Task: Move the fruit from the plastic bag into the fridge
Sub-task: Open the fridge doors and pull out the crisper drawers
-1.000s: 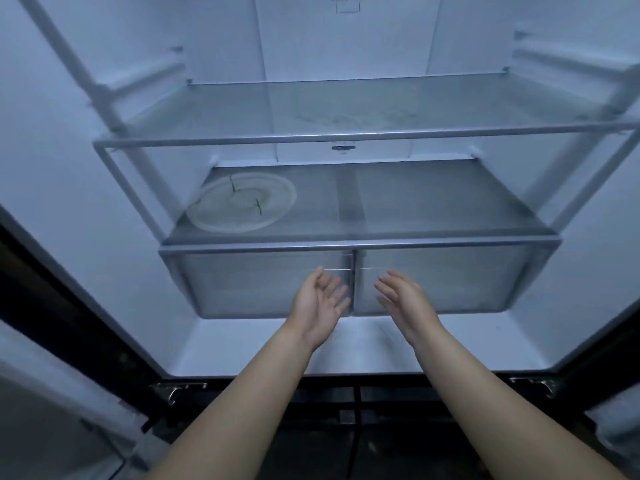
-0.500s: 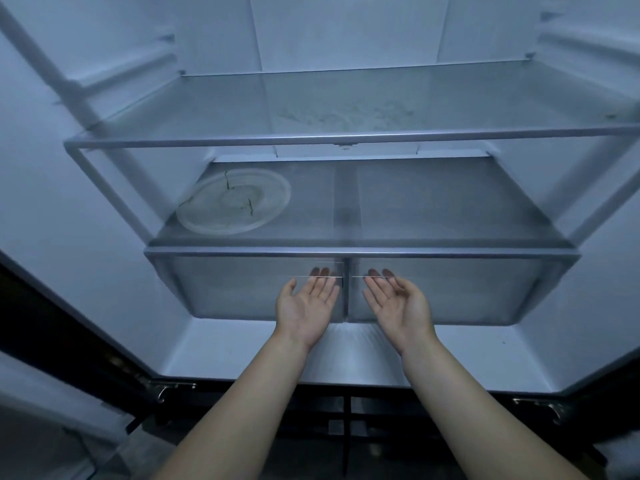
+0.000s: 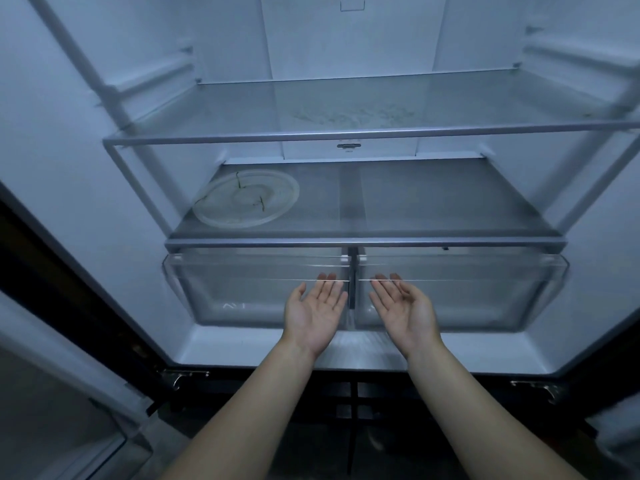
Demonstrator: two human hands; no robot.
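We face the open fridge (image 3: 69,168). Our left hand (image 3: 317,315) and right hand (image 3: 405,313) are extended side by side, palms up, fingers straight and close together, holding nothing. The left fingertips reach the front lip of the left clear drawer (image 3: 256,289); the right fingertips reach that of the right clear drawer (image 3: 460,289). Contact appears likely, but through the transparent plastic we cannot confirm it. A round clear disc (image 3: 246,197) lies on the left of the lower shelf (image 3: 433,202), beneath the upper glass shelf (image 3: 346,105).

Clear glossy plastic drawers (image 3: 263,289), glass shelves (image 3: 346,109)
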